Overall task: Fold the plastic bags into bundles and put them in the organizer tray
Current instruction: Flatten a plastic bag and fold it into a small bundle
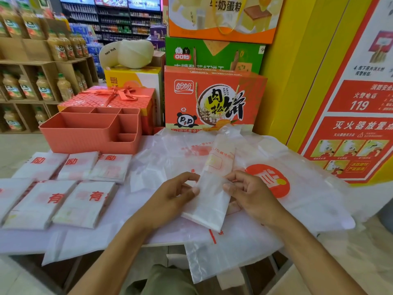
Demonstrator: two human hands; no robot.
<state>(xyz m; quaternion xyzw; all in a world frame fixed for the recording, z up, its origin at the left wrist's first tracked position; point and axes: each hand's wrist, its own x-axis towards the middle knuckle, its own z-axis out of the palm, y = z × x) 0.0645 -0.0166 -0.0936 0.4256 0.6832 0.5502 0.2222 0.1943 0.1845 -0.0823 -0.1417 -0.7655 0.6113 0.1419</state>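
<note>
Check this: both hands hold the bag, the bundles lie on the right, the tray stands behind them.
One slip: the bundles lie on the left, per the head view. Left hand and right hand do hold the bag; the tray stands behind them.

plastic bags (209, 194): thin translucent film | organizer tray (91, 136): matt ribbed plastic

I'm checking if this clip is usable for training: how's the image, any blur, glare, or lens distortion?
Head view: even, soft lighting, no hard shadows; the left hand, right hand and folded bag are fairly sharp; the drink shelves look soft; wide-angle distortion bows the yellow wall at the right; mild sheen on the loose bags, no harsh glare.
</note>
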